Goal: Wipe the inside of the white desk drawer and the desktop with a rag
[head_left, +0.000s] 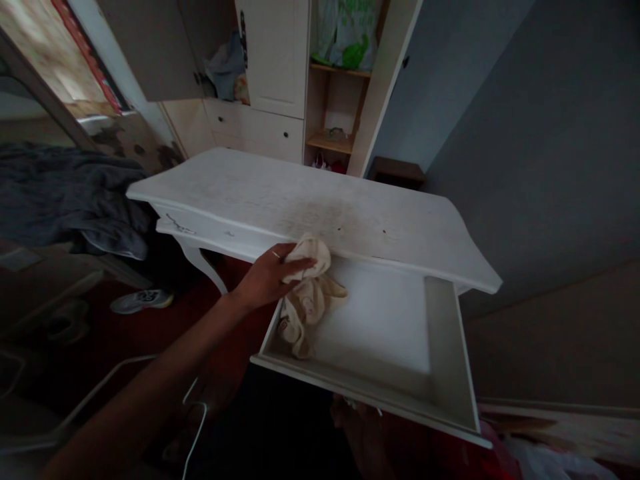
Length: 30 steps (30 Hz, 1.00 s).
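Observation:
My left hand [265, 277] is closed around a beige cloth [310, 293], bunched near the front edge of a white table [225, 180]. The cloth's lower folds hang into the left side of a pulled-out drawer [380, 320]. A ring shows on one finger of this hand. Below the drawer's front panel is my right hand [357, 423], in shadow and partly hidden by the panel. Its fingers are too dark to make out, though a small white bit shows beside them. A dark smudge [325, 217] marks the tabletop above the cloth.
A white wardrobe [277, 60] with open doors stands behind the table, with plastic bags [350, 33] on a shelf. Dark fabric [75, 193] lies piled at left. A grey shoe [143, 301] sits on the red floor, near a white cable [203, 413].

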Motion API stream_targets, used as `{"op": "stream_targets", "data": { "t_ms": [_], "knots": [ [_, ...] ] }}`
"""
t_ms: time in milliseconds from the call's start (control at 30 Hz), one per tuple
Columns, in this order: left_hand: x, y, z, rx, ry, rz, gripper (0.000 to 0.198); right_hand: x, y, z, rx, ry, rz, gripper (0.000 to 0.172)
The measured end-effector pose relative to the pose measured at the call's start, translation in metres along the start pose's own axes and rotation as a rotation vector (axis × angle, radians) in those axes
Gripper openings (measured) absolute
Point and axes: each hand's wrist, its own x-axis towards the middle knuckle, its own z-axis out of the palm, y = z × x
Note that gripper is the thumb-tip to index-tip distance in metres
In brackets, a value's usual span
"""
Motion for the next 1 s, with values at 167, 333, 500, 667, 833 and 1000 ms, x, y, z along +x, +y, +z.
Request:
{"op": "stream_targets", "data": {
  "t_ms": [167,333,500,667,833,1000],
  "knots": [
    [0.005,0.048,0.007,0.111,-0.428,0.201,0.044,-0.001,0.003,-0.005,0.097,0.021,0.014,0.037],
    [0.007,0.081,0.027,0.286,-0.721,0.062,0.098,-0.002,-0.007,0.001,0.085,-0.004,0.011,0.038],
    [0.014,0.083,0.04,0.375,-0.843,0.023,0.089,-0.001,-0.015,0.009,0.07,0.016,-0.002,0.04],
    [0.024,0.073,0.041,0.369,-0.83,0.077,0.086,0.0,-0.013,0.01,0.064,0.018,-0.008,0.039],
    [0.028,0.063,0.047,0.329,-0.676,0.06,0.056,-0.002,-0.018,0.012,0.071,-0.004,-0.043,0.034],
    [0.035,0.066,0.028,0.273,-0.499,0.026,0.056,-0.001,-0.012,0.007,0.113,0.005,-0.014,0.031]
  ]
}}
